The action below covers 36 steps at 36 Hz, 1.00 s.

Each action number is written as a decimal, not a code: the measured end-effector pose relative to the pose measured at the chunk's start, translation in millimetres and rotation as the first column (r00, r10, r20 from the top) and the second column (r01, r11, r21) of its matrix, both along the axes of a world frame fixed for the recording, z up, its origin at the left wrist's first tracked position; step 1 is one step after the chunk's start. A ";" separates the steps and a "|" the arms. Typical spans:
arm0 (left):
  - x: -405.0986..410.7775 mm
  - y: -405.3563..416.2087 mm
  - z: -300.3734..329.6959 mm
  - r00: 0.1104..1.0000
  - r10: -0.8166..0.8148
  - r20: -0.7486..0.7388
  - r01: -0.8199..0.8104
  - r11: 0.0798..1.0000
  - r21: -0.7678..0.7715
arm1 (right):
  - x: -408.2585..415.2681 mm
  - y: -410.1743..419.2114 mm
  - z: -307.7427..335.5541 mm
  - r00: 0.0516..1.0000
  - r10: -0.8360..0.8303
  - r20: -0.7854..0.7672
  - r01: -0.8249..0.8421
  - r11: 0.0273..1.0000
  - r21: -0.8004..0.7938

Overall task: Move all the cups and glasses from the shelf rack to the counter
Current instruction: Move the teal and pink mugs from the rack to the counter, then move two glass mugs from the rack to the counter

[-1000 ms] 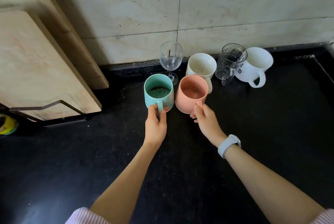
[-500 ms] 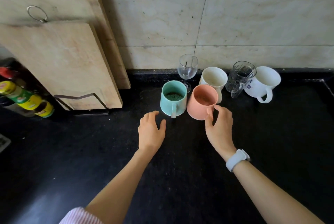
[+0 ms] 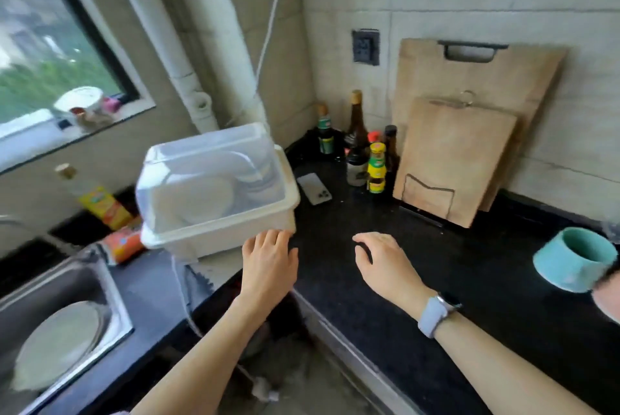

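A teal mug (image 3: pixel 575 258) stands on the black counter (image 3: pixel 385 300) at the far right edge of the view; the other cups are out of view. My left hand (image 3: pixel 270 262) is empty with fingers apart, its fingertips at the front corner of a white plastic dish rack (image 3: pixel 214 186) with a clear lid. Plates show blurred through the lid. My right hand (image 3: pixel 385 263) hovers palm down over the counter, empty, fingers slightly curled. A watch sits on that wrist.
Two wooden cutting boards (image 3: pixel 459 159) lean on the back wall. Several sauce bottles (image 3: pixel 375 166) and a phone (image 3: pixel 313 188) sit in the corner. A steel sink (image 3: pixel 57 324) with a plate lies at lower left, beside packets and a bottle.
Both hands let go of the teal and pink mugs and drew back. The view swung left toward the dish rack and sink, leaving only the teal mug visible.
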<state>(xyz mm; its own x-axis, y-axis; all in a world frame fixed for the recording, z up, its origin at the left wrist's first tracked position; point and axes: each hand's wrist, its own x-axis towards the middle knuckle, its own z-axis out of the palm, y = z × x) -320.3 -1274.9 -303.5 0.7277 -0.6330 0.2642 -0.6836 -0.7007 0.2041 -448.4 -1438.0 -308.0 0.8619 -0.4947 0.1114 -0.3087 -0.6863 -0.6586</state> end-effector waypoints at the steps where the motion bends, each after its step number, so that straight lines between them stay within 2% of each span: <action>1: 4.5 41.6 5.5 0.998 0.057 0.006 -0.057 0.998 -0.019 | 14.2 33.4 4.3 0.998 0.066 0.011 -0.066 0.998 -0.011; 5: 1.7 221.6 21.0 0.948 0.316 0.022 -0.316 0.949 0.003 | 57.7 178.9 17.4 0.952 0.304 0.043 -0.301 0.952 -0.058; 8: -20.8 356.3 29.1 0.855 0.518 0.016 -0.518 0.855 0.022 | 78.2 294.9 25.6 0.876 0.482 0.017 -0.477 0.870 -0.125; 11: -50.5 476.1 41.9 0.745 0.667 0.025 -0.667 0.745 0.010 | 87.9 407.3 34.7 0.772 0.635 -0.022 -0.629 0.758 -0.173; 14: -86.9 577.0 56.7 0.601 0.797 0.064 -0.799 0.601 0.013 | 91.1 510.2 48.0 0.632 0.773 -0.061 -0.753 0.593 -0.285; 17: -122.6 658.1 67.1 0.458 0.887 0.066 -0.888 0.459 -0.009 | 90.0 600.3 63.1 0.487 0.872 -0.051 -0.833 0.446 -0.329; 24: -174.2 794.6 65.8 0.213 0.977 0.027 -0.976 0.214 -0.045 | 91.9 770.0 79.7 0.213 0.974 -0.071 -0.910 0.172 -0.377; 30: -152.8 891.3 63.6 0.122 0.992 -0.014 -0.991 0.121 -0.060 | 128.0 882.7 75.1 0.084 0.993 -0.088 -0.929 0.046 -0.366; 33: -113.8 941.3 73.8 0.130 0.992 0.009 -0.989 0.130 -0.066 | 163.2 937.8 78.4 0.069 0.992 -0.107 -0.926 0.023 -0.376; 36: -65.8 989.7 91.7 0.160 0.987 0.017 -0.983 0.161 -0.086 | 204.9 988.9 90.0 0.081 0.994 -0.078 -0.919 0.045 -0.391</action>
